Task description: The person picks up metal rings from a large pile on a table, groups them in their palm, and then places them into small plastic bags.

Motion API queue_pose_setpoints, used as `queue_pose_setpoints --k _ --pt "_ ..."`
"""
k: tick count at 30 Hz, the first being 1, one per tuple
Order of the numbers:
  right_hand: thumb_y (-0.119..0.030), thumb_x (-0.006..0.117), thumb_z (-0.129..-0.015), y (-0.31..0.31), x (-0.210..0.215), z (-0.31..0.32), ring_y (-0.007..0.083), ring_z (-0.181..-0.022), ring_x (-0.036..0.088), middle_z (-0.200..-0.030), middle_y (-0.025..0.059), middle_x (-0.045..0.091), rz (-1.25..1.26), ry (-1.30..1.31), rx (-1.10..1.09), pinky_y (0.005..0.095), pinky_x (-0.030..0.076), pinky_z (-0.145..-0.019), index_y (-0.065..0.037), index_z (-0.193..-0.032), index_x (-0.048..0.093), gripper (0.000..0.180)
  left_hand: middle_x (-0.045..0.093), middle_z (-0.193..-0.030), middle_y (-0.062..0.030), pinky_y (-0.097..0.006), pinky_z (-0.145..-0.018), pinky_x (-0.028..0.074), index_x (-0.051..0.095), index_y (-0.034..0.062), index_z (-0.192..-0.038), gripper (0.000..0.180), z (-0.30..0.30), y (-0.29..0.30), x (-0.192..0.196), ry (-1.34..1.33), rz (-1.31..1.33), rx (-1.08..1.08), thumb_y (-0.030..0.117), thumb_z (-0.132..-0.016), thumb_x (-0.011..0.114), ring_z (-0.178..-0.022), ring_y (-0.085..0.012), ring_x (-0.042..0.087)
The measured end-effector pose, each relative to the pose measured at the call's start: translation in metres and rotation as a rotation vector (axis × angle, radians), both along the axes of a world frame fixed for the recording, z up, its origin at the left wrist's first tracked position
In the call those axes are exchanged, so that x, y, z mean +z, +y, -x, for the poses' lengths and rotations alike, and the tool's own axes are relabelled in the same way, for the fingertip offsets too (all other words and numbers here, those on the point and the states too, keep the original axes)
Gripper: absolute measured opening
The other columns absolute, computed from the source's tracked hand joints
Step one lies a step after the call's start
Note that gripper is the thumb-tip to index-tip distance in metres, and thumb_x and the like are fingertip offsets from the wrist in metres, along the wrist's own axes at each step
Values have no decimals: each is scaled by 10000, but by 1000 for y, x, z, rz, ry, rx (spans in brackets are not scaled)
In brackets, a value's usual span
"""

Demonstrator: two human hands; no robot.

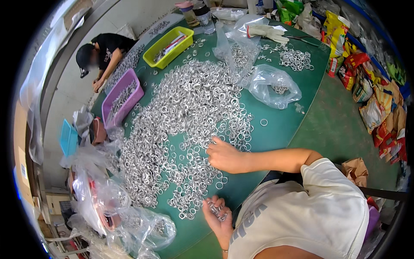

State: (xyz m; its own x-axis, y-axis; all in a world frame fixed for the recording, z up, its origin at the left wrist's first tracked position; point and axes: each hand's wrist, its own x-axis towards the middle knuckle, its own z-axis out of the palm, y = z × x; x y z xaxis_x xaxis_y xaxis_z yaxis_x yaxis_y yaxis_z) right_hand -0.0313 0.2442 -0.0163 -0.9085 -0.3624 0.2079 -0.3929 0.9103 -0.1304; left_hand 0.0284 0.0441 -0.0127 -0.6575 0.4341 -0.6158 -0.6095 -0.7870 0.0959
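A large heap of small silvery metal rings (189, 99) spreads over the green table (276, 125). My left hand (217, 216), palm up and fingers curled, cradles a handful of metal rings (219, 212) by the table's near edge. My right hand (226, 156) is at the near side of the heap, knuckles up and fingers bent over the rings. Its fingertips are partly hidden, so what they pinch does not show. Between the two hands lie loose rings (196, 181), and a single ring (264, 122) rests apart to the right.
A purple bin (134, 96) and a yellow-green bin (170, 60) hold metal parts. Clear plastic bags (269, 93) and a work glove (267, 32) lie at the back right. More plastic bags (148, 228) cover the near left. Another person (108, 52) bends over parts at far left.
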Motion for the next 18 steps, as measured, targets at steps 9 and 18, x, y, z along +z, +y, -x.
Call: queue_pose_setpoints --k 9,18 --pt "-43 521 -696 59 19 3 236 -749 520 -757 77 516 452 411 -167 351 401 -752 -58 -816 545 123 462 -782 -34 -154 -373 358 495 93 -866 140 1 15 3 3 15 -32 220 -857 552 -661 -92 447" --pt "-98 562 -799 277 79 -20 333 -728 577 -799 161 603 279 833 -800 388 459 -636 -7 -827 596 101 456 -770 -23 -152 -387 355 524 88 -876 137 -2 24 2 2 -43 -31 218 -853 560 -665 -88 439"
